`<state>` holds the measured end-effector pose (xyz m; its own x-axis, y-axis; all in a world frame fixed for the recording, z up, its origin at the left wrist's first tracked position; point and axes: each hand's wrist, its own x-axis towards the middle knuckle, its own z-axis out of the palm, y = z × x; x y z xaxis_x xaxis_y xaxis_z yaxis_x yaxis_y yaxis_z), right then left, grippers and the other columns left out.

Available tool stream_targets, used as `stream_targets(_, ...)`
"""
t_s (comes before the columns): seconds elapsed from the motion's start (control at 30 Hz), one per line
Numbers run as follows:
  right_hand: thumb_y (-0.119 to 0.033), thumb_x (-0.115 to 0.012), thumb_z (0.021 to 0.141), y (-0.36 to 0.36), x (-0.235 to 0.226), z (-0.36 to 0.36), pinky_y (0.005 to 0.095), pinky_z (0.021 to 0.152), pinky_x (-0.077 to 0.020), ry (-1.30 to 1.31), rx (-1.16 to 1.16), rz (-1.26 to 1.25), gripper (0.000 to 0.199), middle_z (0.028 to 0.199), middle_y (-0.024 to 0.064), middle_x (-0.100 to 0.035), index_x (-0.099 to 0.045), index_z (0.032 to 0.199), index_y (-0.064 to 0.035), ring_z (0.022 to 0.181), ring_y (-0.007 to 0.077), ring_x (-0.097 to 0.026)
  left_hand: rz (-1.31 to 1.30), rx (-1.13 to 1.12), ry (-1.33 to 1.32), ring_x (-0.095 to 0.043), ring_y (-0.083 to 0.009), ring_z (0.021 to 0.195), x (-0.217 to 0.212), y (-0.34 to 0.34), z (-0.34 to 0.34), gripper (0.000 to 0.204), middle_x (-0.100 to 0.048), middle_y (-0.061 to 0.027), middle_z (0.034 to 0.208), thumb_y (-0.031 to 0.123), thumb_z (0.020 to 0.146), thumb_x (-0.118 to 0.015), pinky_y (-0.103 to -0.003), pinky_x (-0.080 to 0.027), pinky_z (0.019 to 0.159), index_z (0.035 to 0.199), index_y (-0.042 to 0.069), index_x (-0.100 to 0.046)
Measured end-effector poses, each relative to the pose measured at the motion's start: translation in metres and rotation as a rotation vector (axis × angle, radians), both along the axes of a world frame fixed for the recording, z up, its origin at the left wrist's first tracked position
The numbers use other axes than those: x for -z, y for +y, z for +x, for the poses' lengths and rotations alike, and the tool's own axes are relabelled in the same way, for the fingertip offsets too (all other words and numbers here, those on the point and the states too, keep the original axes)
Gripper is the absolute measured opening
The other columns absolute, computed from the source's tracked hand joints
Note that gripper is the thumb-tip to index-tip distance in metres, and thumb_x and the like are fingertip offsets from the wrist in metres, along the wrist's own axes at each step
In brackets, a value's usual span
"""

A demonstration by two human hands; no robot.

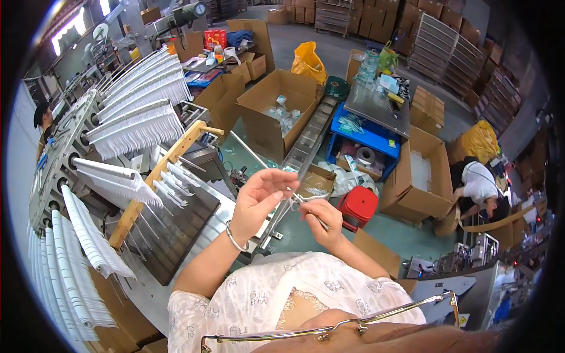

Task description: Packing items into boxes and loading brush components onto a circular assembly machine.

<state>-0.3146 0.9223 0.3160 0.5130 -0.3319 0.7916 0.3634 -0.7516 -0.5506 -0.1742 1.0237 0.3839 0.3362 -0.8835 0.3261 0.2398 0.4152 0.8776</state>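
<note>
In front of my chest, my left hand (259,200) is raised with its fingers curved and the thumb bent toward them. Its fingertips meet one end of a thin shiny tool (297,201) with a loop-like part, resembling small scissors. Whatever lies in that fingertip grip is too small to make out. My right hand (323,220) is closed around the tool's other end, thumb pressed against the fingers. A silver bangle (235,236) circles my left wrist. Left of my hands stands a wooden rack (159,176) with white gloves (175,185) hanging beside it.
Rows of white gloves (138,129) hang from a machine (70,141) at the left. Ahead are an open carton (259,120) of small packets and a narrow conveyor (309,138). A red stool (359,206), blue workbench (359,138) and another carton (406,182) stand right. A co-worker (479,182) bends at far right.
</note>
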Motion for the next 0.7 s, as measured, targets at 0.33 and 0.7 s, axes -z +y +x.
stream_targets(0.33,-0.01,-0.047,0.081,0.001,-0.006,-0.015,0.0252,0.055,-0.0458,-0.056,-0.173,0.4,0.023,0.081,0.0136,-0.058,-0.055,0.096,0.0059,0.06,0.0161,-0.056,0.019,-0.479,-0.702,-0.051,-0.0131,0.068,0.022,0.024,0.005,0.013,-0.051,-0.006,0.074,-0.006,0.069,-0.054,-0.023,-0.041,0.062,0.08,0.0,-0.053)
stream_targets(0.7,-0.011,-0.039,0.08,0.026,-0.017,0.009,0.0278,0.05,-0.0446,-0.159,-0.441,0.352,0.025,0.073,0.0164,-0.059,-0.057,0.086,0.0061,0.053,0.0197,-0.055,0.271,-0.523,-0.524,-0.045,-0.0102,0.063,0.027,0.079,-0.005,0.035,-0.045,-0.0015,0.069,0.014,0.069,-0.066,-0.023,-0.039,0.059,0.097,0.003,-0.048)
